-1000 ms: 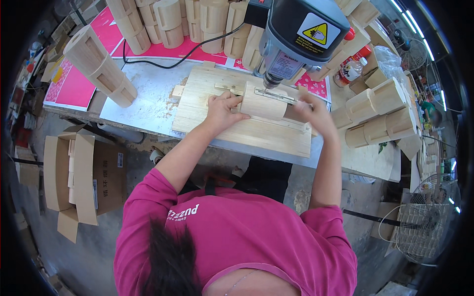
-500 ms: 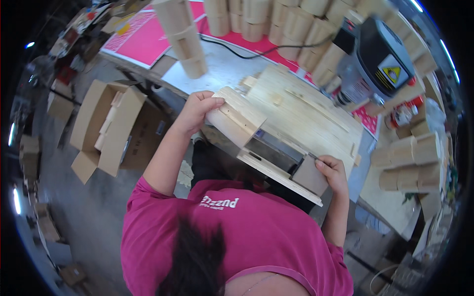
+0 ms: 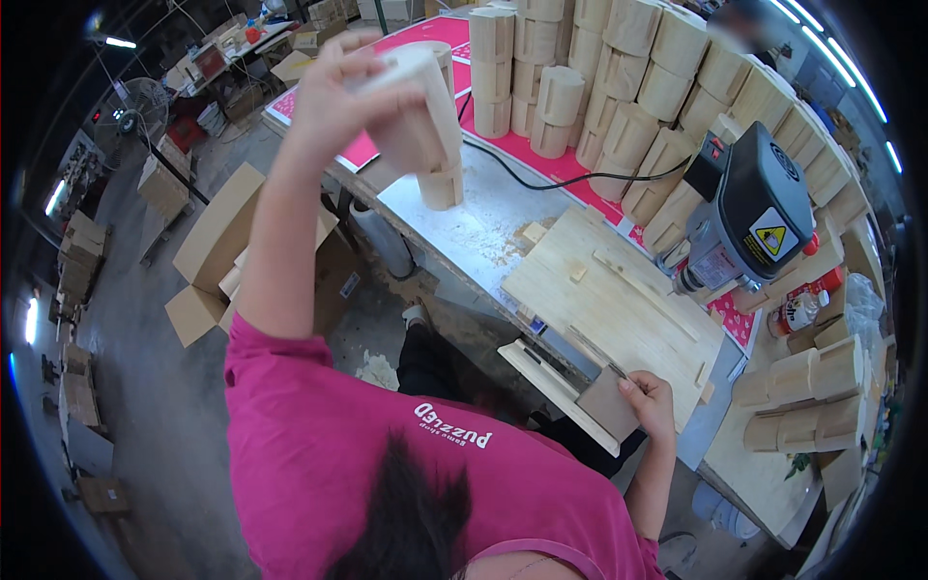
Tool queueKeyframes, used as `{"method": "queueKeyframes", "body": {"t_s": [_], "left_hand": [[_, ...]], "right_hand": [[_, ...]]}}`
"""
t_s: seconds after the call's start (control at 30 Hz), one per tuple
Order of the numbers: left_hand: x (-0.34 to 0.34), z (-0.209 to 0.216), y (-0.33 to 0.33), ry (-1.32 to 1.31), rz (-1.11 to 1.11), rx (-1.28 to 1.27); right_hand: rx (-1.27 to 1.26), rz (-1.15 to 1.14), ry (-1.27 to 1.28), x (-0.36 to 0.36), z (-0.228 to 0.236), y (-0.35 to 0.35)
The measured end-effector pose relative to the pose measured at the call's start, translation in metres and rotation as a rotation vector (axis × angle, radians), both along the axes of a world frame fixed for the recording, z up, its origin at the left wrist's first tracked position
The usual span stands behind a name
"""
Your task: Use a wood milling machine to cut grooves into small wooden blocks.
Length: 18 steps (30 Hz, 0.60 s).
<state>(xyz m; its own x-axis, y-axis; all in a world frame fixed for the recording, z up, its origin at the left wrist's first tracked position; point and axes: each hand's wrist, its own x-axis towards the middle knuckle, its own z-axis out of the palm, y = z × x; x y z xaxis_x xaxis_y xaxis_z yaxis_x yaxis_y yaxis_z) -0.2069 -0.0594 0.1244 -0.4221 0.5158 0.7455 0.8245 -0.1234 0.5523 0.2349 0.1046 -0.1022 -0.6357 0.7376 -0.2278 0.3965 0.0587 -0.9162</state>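
Observation:
My left hand [image 3: 338,101] is raised over the far left of the bench, its fingers wrapped around a pale rounded wooden block [image 3: 406,121] that is smeared by motion. The block is beside the upper part of a small stack of similar rounded wooden blocks [image 3: 442,186]; whether they touch I cannot tell. At the bench's near edge, my right hand [image 3: 650,401] pinches a flat grey-brown sanding pad [image 3: 609,406] between thumb and fingers. Under the pad is an open drawer-like slot with a pale wooden front strip [image 3: 556,396].
A drill head [image 3: 754,213] with a black cable stands at the right beside a wooden work board [image 3: 599,290]. Stacked wooden blocks [image 3: 623,72] line the back. More wooden blocks [image 3: 802,377] are at the right. An open cardboard box [image 3: 217,256] is on the left.
My left hand has lifted the wooden block from above the slot up and away toward the stack. My right hand keeps the sanding pad near the slot. The view has shifted left.

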Motion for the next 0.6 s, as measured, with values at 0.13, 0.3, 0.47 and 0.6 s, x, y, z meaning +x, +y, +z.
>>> {"method": "queueKeyframes", "body": {"t_s": [0.13,0.3,0.47,0.6], "left_hand": [[-0.018,0.057,0.034,0.192,0.296,-0.173],[-0.087,0.069,0.083,0.364,0.419,-0.201],[-0.093,0.078,0.098,0.242,0.475,-0.378],[-0.096,0.078,0.101,0.194,0.446,-0.349]], "right_hand": [[-0.027,-0.014,0.025,0.004,-0.003,0.001],[0.004,-0.008,0.019,0.0,0.002,-0.002],[0.065,0.028,0.045,0.003,-0.004,-0.001],[0.068,0.016,-0.003,0.001,0.002,-0.003]]}}
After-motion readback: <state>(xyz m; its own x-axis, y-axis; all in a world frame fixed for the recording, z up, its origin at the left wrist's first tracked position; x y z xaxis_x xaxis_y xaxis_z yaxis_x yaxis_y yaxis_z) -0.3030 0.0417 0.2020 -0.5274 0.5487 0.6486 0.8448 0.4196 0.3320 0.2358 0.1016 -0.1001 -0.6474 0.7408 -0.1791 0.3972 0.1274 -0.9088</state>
